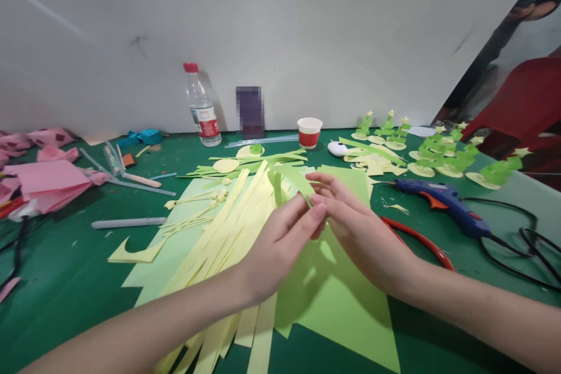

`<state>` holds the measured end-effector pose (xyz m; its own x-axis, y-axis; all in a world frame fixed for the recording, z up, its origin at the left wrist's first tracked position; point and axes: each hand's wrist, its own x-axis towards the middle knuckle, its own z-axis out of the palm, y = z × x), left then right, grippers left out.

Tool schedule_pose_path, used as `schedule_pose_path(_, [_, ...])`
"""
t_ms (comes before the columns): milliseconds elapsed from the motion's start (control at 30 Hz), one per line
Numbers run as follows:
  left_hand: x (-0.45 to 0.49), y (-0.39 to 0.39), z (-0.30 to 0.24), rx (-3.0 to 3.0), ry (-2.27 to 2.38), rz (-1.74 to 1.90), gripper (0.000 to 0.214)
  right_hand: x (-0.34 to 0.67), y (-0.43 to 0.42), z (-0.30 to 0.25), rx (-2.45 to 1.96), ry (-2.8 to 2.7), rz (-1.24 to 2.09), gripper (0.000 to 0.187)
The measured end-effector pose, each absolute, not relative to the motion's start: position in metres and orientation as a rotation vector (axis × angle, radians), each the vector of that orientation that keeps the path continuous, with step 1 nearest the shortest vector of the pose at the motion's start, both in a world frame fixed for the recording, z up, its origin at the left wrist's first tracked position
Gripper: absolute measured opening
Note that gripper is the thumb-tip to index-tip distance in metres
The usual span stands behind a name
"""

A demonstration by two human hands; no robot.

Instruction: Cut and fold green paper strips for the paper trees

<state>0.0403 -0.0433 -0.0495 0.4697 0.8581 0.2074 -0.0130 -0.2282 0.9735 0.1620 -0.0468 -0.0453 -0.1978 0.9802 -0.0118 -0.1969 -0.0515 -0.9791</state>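
Observation:
My left hand point(280, 245) and my right hand point(355, 228) meet above the middle of the green table point(65, 280). Both pinch a light green paper strip point(289, 178) that curls up into a loop between the fingertips. Under the hands lies a pile of pale yellow paper strips point(228, 228) fanned toward me, on top of light green paper sheets point(342, 304). More green strips point(263, 160) lie just beyond the hands.
A blue glue gun point(442, 201) with a black cord and red-handled scissors point(421, 239) lie right of my hands. Small green paper trees point(442, 155) stand at the back right. A water bottle point(201, 108), a red paper cup point(309, 132) and pink paper point(44, 181) are further off.

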Motion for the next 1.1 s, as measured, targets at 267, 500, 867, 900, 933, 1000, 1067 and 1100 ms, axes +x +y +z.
schedule_pose_path(267, [0.027, -0.022, -0.038, 1.687, 0.697, 0.551, 0.027, 0.182, -0.033, -0.021, -0.745, -1.183, 1.661, 0.025])
schedule_pose_path(500, [-0.021, 0.015, -0.012, 1.961, 0.926, 0.496, 0.020, 0.208, -0.005, -0.006, -0.867, -1.109, 1.233, 0.027])
schedule_pose_path(867, [-0.102, 0.094, -0.029, 1.711, 1.421, 0.663, 0.020, 0.176, 0.076, -0.038, -0.994, -0.942, 1.354, 0.016])
schedule_pose_path(900, [-0.104, 0.100, -0.031, 1.679, 1.479, 0.650, 0.022, 0.169, 0.085, -0.041, -1.006, -0.928, 1.362, 0.020])
schedule_pose_path(933, [-0.106, 0.106, -0.033, 1.650, 1.537, 0.644, 0.026, 0.162, 0.093, -0.044, -1.015, -0.918, 1.371, 0.023])
schedule_pose_path(1000, [-0.109, 0.118, -0.036, 1.604, 1.653, 0.664, 0.029, 0.146, 0.109, -0.050, -1.032, -0.907, 1.394, 0.026])
schedule_pose_path(1067, [-0.111, 0.128, -0.040, 1.584, 1.770, 0.722, 0.030, 0.131, 0.122, -0.055, -1.059, -0.900, 1.428, 0.028])
schedule_pose_path(1100, [-0.112, 0.131, -0.042, 1.584, 1.824, 0.774, 0.030, 0.123, 0.127, -0.058, -1.079, -0.895, 1.447, 0.028])
